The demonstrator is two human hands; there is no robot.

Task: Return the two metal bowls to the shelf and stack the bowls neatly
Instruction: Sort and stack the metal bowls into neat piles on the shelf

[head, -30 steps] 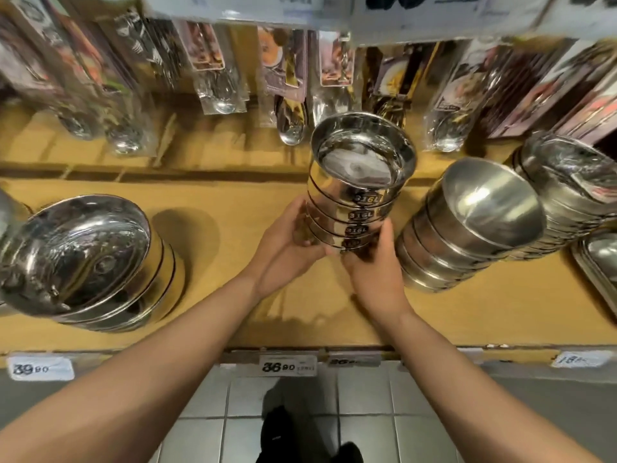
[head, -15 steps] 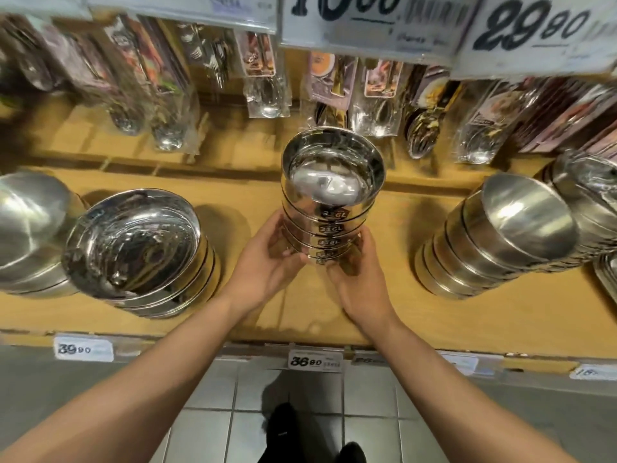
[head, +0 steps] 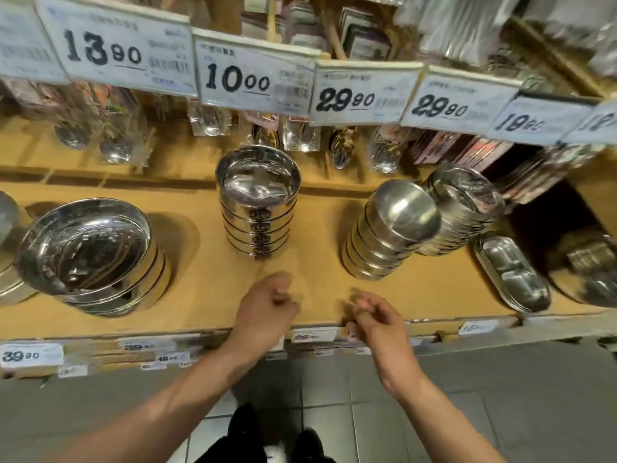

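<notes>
Standing upright on the wooden shelf (head: 207,262), the stack of metal bowls (head: 257,208) sits in the middle of the board, its rims lined up evenly one above another and a small dark label showing on the side of each bowl. Nothing touches it.

Both hands hang nearer the front edge of the shelf, apart from the stack. The left hand (head: 267,309) is loosely curled, fingers bent inward, with nothing in it. The right hand (head: 374,315) is blurred; its fingers look loosely bent too, and nothing shows in its grasp.

To the left of the stack lies a pile of wider, shallower steel bowls (head: 90,255), tilted toward the camera. To the right, a second pile of bowls (head: 390,232) leans over on a slant, and just behind it another leaning pile (head: 464,205) rests against it. Farther right, a divided steel tray (head: 510,275) lies flat on the board.

Packaged spoons (head: 340,152) hang along the back. Above them runs a row of price tags (head: 253,81) reading 13.90, 10.00, 29.90 and 29.90. Smaller tags (head: 31,354) line the shelf's front edge, above a grey tiled floor (head: 500,396).
</notes>
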